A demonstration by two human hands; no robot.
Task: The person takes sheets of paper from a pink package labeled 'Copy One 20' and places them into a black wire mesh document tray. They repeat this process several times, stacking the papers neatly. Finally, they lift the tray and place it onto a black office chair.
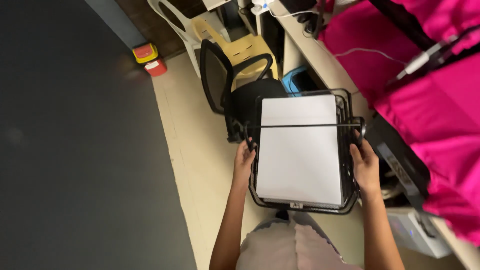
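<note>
Beige floor w/ mesh chair [235, 85], 2 hands [243, 162] gripping black wire tray [350, 200], smooth white paper stack [300, 150]

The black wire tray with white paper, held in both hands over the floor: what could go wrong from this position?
1. The white paper lies loose in the black wire tray; if the tray tilts, sheets may slide out onto the floor.
2. The left hand and right hand grip only the side rims, so a slip could drop the load.
3. The black office chair stands close ahead, and the tray may bump it.
</note>
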